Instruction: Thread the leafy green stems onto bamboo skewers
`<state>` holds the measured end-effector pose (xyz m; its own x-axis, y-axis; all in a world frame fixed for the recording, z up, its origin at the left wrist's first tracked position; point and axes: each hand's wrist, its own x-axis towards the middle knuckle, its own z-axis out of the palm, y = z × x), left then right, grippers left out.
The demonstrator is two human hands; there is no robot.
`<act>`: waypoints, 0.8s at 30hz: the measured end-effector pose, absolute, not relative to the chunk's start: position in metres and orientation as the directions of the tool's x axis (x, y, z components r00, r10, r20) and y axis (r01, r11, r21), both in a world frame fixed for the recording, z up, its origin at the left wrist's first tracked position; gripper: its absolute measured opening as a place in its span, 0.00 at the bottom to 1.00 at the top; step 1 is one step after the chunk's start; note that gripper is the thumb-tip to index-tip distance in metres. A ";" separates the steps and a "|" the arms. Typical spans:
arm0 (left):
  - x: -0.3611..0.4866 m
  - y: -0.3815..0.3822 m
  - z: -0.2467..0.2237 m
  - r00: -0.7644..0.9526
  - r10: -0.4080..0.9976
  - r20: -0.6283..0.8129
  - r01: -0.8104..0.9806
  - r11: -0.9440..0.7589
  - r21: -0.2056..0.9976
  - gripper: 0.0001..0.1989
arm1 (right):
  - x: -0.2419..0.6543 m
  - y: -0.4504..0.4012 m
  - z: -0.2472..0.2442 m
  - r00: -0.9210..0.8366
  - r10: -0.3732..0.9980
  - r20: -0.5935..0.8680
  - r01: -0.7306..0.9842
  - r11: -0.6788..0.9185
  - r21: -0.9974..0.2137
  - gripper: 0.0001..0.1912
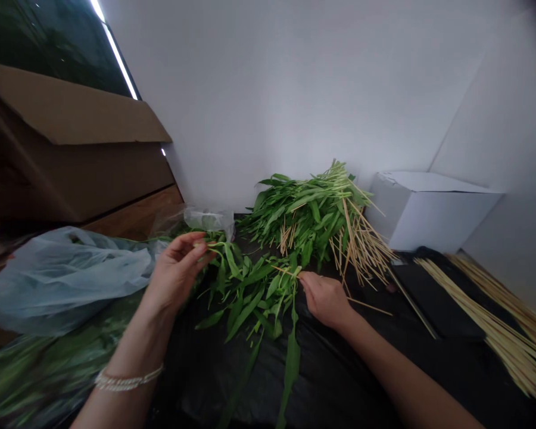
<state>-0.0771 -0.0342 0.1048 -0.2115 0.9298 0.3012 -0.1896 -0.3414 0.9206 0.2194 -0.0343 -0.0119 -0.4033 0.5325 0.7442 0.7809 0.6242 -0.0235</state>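
Note:
Between finger and thumb, my left hand (183, 268) pinches the stem of a leafy green sprig (231, 260), whose long narrow leaves hang down. Closed around the end of a thin wooden skewer (284, 271) is my right hand (324, 298). Green stems are bunched on that skewer, and their leaves droop below it. Loose leafy greens (245, 298) lie under and between both hands on a black plastic sheet (330, 375). Just behind my right hand rises a large pile of skewered greens (304, 205), with many bare stick ends (361, 244) pointing to the right.
At left lie a translucent plastic bag (71, 280) and bagged greens (58, 375), below a cardboard box (84, 161). A white box (429, 208) stands back right. Bundles of bare skewers (486, 322) lie beside a dark flat object (438, 298). One stray skewer (370, 306) rests near my right wrist.

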 end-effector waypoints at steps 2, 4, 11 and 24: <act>-0.059 -0.021 0.091 -0.144 0.953 0.267 -0.204 -0.293 0.934 0.19 | 0.220 -0.034 -0.012 -0.396 0.533 0.748 0.777 0.628 -0.037 0.13; -0.042 -0.008 0.073 -0.122 0.961 0.250 -0.177 -0.269 0.947 0.21 | 0.220 -0.034 -0.012 -0.388 0.539 0.747 0.774 0.631 -0.053 0.13; -0.007 0.007 0.021 -0.063 0.994 0.093 -0.210 -0.104 0.972 0.26 | 0.220 -0.035 -0.010 -0.384 0.558 0.736 0.770 0.634 -0.078 0.14; -0.005 -0.009 0.018 0.140 0.990 -0.001 -0.281 0.041 0.959 0.22 | 0.217 -0.037 -0.012 -0.416 0.567 0.711 0.788 0.615 -0.030 0.14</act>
<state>-0.0054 -0.0095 0.0184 0.1405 0.9901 -0.0015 -0.2813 0.0413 0.9587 0.2166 -0.0369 -0.0124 -0.4160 0.5675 0.7106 0.7881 0.6148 -0.0297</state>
